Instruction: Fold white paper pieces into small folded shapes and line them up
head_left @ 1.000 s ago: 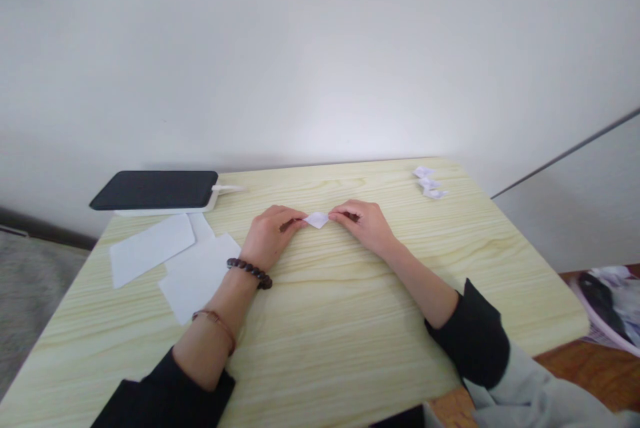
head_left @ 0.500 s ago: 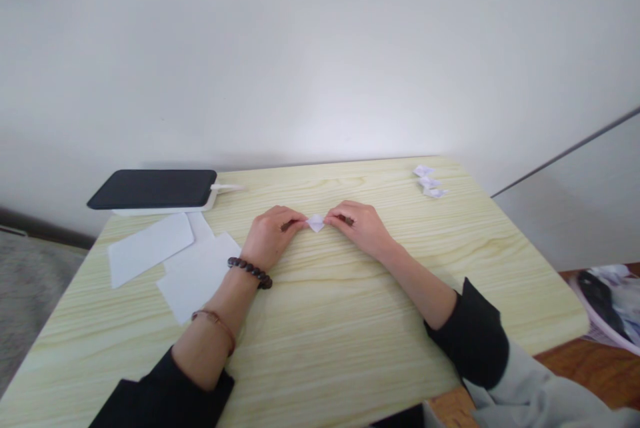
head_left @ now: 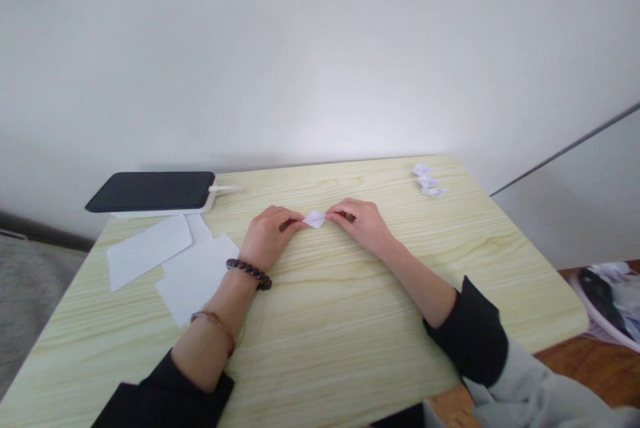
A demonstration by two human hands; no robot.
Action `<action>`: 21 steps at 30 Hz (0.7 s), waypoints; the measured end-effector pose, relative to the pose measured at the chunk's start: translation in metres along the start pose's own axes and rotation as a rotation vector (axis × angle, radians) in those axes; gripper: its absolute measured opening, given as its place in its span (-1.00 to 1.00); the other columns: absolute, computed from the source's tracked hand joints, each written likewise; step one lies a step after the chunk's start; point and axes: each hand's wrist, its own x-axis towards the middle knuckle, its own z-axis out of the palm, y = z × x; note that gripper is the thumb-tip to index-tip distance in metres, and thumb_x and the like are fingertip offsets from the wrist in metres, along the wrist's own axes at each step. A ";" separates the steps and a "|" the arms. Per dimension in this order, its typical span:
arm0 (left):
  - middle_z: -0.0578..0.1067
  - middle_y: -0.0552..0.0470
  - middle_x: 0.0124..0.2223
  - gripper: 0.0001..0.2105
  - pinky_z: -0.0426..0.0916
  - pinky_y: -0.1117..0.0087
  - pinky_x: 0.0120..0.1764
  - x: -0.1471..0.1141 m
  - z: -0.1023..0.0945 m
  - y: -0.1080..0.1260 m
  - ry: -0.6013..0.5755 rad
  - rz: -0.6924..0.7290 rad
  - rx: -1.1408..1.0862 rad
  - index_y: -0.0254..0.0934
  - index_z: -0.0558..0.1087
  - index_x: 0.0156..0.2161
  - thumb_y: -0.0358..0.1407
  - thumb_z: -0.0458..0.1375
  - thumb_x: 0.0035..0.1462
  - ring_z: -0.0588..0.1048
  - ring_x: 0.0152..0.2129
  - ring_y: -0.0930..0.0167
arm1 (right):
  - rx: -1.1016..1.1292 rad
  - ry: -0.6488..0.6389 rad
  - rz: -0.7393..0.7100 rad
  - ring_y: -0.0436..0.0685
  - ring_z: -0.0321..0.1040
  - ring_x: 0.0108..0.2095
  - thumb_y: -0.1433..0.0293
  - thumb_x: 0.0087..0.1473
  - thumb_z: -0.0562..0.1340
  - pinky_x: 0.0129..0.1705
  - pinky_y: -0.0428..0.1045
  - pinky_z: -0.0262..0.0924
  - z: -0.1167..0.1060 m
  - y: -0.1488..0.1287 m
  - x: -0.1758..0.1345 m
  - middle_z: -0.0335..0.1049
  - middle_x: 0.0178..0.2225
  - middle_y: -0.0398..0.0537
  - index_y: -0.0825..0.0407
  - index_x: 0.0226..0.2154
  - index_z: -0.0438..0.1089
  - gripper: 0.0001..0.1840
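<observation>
Between my two hands is a small piece of folded white paper [head_left: 315,219], roughly diamond-shaped, close above or on the wood-grain table [head_left: 320,321]. My left hand [head_left: 273,231] pinches its left corner between thumb and fingertips. At the opposite corner, my right hand [head_left: 361,225] does the same with thumb and index finger. The fine folds are too small to make out. Several small folded white paper pieces [head_left: 429,181] sit in a row near the table's far right corner.
Flat white paper sheets [head_left: 149,251] lie overlapping left of my left forearm. Behind them a black phone [head_left: 153,191] rests on a white block, with a white cable plug [head_left: 225,189] at its right end. A pale basket [head_left: 607,308] stands on the floor at right.
More of the folded paper shows between my fingertips, and it looks wider and tilted slightly up to the right. My right hand has shifted a touch upward; both hands keep their pinch.
</observation>
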 end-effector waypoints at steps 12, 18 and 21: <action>0.41 -0.08 0.11 -0.68 0.15 0.04 0.10 -0.005 0.011 0.012 -0.077 0.100 0.211 -0.20 0.45 -0.02 -0.15 0.06 0.18 0.27 0.09 0.16 | -0.045 0.030 0.217 0.03 0.39 -0.44 0.34 0.07 0.22 -0.37 -0.08 0.20 -0.033 0.020 -0.004 0.55 -0.38 -0.08 0.03 -0.37 0.55 -0.81; 0.27 -0.08 0.23 -0.58 0.01 0.05 0.20 -0.006 0.014 0.014 -0.176 0.110 0.259 -0.23 0.35 0.10 -0.10 0.01 0.21 0.14 0.21 0.19 | -0.217 0.042 0.511 0.05 0.36 -0.54 0.28 -0.05 0.25 -0.46 -0.07 0.13 -0.100 0.044 -0.028 0.47 -0.61 -0.15 0.04 -0.44 0.56 -0.79; 0.27 -0.06 0.23 -0.59 0.02 0.07 0.21 -0.005 0.014 0.013 -0.167 0.110 0.261 -0.20 0.36 0.10 -0.10 0.00 0.21 0.14 0.21 0.20 | -0.265 0.025 0.610 0.04 0.36 -0.55 0.28 -0.05 0.24 -0.45 -0.08 0.15 -0.120 0.052 -0.048 0.42 -0.67 -0.18 0.02 -0.50 0.55 -0.80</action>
